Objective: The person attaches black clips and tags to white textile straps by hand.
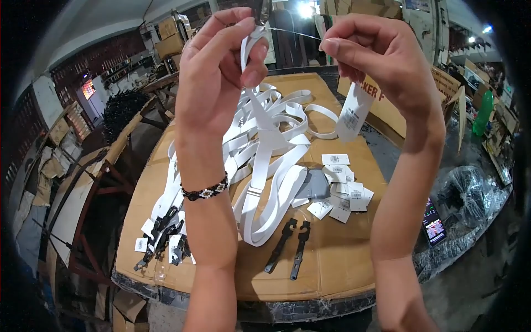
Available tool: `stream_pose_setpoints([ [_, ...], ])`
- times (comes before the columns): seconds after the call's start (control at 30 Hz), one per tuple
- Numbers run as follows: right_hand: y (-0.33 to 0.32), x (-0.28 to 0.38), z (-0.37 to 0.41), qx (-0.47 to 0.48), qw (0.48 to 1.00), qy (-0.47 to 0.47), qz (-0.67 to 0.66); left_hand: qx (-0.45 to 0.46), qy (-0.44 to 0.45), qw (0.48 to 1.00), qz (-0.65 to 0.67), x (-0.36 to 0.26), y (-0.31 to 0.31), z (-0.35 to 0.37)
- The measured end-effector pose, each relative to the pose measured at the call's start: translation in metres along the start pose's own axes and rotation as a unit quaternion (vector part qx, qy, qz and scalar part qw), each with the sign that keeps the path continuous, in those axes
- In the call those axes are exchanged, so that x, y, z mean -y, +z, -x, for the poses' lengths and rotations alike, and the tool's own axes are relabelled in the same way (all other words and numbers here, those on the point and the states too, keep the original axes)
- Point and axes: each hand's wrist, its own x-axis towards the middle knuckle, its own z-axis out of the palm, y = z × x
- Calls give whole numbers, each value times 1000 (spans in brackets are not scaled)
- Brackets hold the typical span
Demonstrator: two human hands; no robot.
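Observation:
My left hand (pixel 218 69) is raised and closed around the end of a white belt (pixel 260 160), with a dark plastic piece (pixel 262 11) at its top. The belt hangs down to the pile below. Level with it, my right hand (pixel 381 58) pinches a thin string (pixel 296 33) that runs taut toward the left hand. A white barcode tag (pixel 354 113) dangles below the right hand. More white belts (pixel 287 124) lie looped on the cardboard (pixel 343 260). Two black plastic belt hangers (pixel 299 250) lie in front, and several loose white tags (pixel 340 188) are spread to the right.
Black hangers with tags attached (pixel 163 235) cluster at the left of the cardboard. A grey flat piece (pixel 316 184) sits beside the loose tags. Further right are a phone (pixel 434 224), a plastic-wrapped bundle (pixel 470 193) and a cardboard box (pixel 381 113). A wooden bench (pixel 83 193) stands at left.

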Motion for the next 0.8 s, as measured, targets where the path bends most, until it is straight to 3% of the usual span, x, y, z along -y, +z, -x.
stream_pose_setpoints([
  [0.3,13,21,-1,-19,998,30,-44,60,20,998,2,7,7,-1],
  [0.43,28,14,-6,-19,991,2,-130,44,25,998,-21,13,8,0],
  [0.6,28,7,-12,-6,985,51,-164,43,27,998,-33,5,17,4],
  [0.67,29,4,-13,-10,981,51,-187,75,-5,992,99,-6,26,5],
  [0.73,33,6,-11,-29,974,40,-222,75,-14,989,123,-5,23,4],
  [0.8,34,11,-9,-35,973,47,-221,44,-1,998,40,5,13,-2],
])
